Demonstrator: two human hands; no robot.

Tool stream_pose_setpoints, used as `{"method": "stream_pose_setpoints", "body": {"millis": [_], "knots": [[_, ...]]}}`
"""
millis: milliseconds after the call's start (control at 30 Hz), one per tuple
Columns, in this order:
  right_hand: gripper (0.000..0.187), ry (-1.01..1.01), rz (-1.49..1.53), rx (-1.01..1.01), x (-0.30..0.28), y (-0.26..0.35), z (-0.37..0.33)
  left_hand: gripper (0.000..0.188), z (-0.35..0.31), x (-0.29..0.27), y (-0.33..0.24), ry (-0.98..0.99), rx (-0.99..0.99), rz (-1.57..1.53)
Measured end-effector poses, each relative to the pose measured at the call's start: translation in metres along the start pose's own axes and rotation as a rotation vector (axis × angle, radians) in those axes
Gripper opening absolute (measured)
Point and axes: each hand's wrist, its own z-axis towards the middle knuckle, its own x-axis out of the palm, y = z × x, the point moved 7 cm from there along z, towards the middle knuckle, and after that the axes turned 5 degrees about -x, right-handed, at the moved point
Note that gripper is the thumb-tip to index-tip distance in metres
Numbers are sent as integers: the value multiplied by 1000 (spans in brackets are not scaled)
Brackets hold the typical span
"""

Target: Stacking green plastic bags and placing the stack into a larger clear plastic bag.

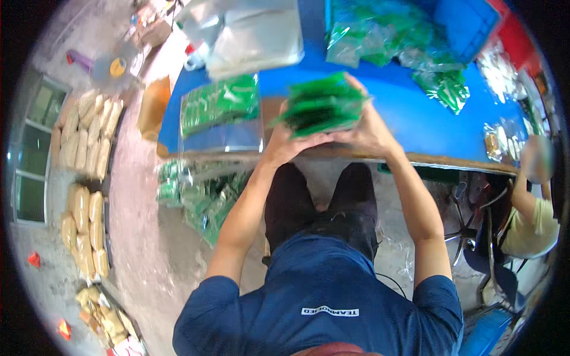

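Note:
Between my two hands is a stack of green packets point(323, 104), held above the front edge of the blue table point(398, 118) and blurred by motion. My left hand point(291, 142) closes on its lower left side. My right hand point(369, 127) wraps its right side, with fingers reaching to the top. Just left of the stack, a clear plastic bag point(252, 135) lies on the table with green packets point(219, 104) in or on it; I cannot tell which.
Clear bags point(258, 41) are piled at the back left. A heap of green packets point(380, 38) lies by a blue crate point(466, 26) at the back right. More green packets point(208, 199) sit below the table. A person point(531, 219) sits at the far right. Filled sacks point(83, 142) stand left.

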Motion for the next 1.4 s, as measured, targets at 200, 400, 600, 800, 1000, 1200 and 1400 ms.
{"method": "stream_pose_setpoints", "body": {"millis": [200,400,600,800,1000,1200,1400], "knots": [[114,104,-114,207,1,-100,-36,95,47,15,69,152,-62,-321],[103,-118,-75,220,-8,-91,-17,87,65,28,39,219,56,-161],[112,-19,-71,233,0,-102,-16,116,69,1,37,-16,228,-183],[120,-98,-72,202,-5,-84,-31,112,58,7,51,-41,-52,-424],[108,-98,-281,193,-13,-45,-26,115,59,18,51,9,75,-412],[96,-29,-418,217,-18,-41,-28,96,39,15,26,-58,166,-352],[74,28,-384,175,-13,-53,-21,49,30,-16,64,-256,172,-332]]}}
